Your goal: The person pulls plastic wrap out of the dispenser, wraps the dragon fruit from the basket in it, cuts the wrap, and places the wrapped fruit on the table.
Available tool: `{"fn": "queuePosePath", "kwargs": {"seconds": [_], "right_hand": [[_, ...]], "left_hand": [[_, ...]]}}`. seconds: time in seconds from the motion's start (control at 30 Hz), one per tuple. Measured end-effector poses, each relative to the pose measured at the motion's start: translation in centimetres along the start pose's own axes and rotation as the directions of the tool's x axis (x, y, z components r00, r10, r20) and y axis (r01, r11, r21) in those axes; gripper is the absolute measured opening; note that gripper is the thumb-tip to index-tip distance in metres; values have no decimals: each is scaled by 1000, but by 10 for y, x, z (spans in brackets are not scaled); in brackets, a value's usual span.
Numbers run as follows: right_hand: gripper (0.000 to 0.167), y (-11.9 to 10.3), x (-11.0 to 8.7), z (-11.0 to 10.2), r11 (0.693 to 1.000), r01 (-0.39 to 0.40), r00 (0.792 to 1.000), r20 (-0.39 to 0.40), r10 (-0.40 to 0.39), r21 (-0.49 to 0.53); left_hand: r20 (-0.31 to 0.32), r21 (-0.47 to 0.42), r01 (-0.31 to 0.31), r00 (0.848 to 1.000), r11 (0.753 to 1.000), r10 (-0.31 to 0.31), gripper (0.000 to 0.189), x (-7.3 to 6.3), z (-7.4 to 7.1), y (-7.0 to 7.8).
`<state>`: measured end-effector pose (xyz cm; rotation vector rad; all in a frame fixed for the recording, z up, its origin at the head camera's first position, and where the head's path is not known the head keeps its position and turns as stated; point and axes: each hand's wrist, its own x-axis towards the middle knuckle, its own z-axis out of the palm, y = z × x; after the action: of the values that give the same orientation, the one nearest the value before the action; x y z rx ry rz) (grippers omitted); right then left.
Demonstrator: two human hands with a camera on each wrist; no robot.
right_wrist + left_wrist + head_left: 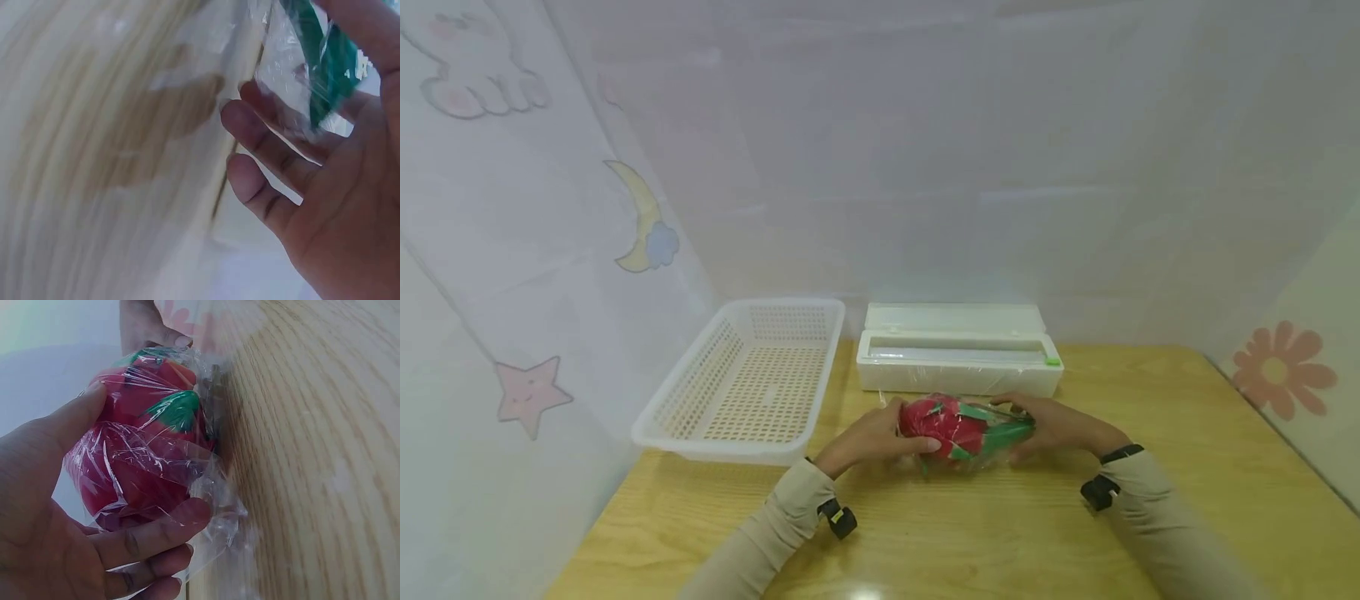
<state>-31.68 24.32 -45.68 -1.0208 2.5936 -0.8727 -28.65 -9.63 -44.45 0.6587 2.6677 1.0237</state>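
A red dragon fruit [951, 427] with green leafy scales, loosely wrapped in clear plastic film [215, 512], is held low over the table between both hands. The left hand [880, 435] grips its round end, thumb on one side and fingers curled round the other, as the left wrist view shows. At the green tip [328, 69], the right hand [1051, 423] has its thumb and bent fingers round the film-covered leaves. Its lower fingers [250, 178] stand a little apart from the film. Loose film bunches out beside the left fingertips.
Just behind the fruit stands a white cling film box [958, 379] with its lid raised, a roll inside and a green slider [1052, 362] at its front right. A white plastic basket [651, 437] is on the left of the wooden table [970, 542]. Printed cloth hangs behind.
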Motion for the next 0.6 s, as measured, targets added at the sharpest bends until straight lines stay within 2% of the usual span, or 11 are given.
{"fn": "queuePosePath", "kwargs": {"seconds": [0.1, 0.2, 0.3, 0.43, 0.47, 0.53, 0.6], "right_hand": [[84, 0, -6, -7, 1000, 10, 1000, -10, -10, -26], [69, 3, -13, -13, 998, 24, 999, -25, -25, -62], [58, 6, -23, -19, 996, -1, 999, -42, -3, -89], [43, 9, -37, -28, 988, -35, 991, -129, 15, -151], [37, 9, -39, -30, 984, -51, 984, -175, 21, -172], [23, 11, -42, -32, 973, -84, 957, -290, 18, -216], [14, 10, -43, -34, 963, -131, 909, -417, 21, -237]], "left_hand": [[-18, -4, 8, 1000, 1000, -8, 74, 0, -2, 0], [-26, 2, 14, 1000, 1000, -14, 77, 1, -4, 0], [-23, -4, 17, 1000, 1000, -17, 80, 3, -4, 1], [-24, -12, 9, 1000, 1000, -10, 80, 2, 0, 4], [-25, -10, 4, 1000, 1000, -5, 80, 2, 2, 4], [-30, 11, -4, 1000, 1000, 4, 79, 1, 4, 6], [-36, 35, -10, 999, 999, 11, 80, 1, 6, 7]]}}
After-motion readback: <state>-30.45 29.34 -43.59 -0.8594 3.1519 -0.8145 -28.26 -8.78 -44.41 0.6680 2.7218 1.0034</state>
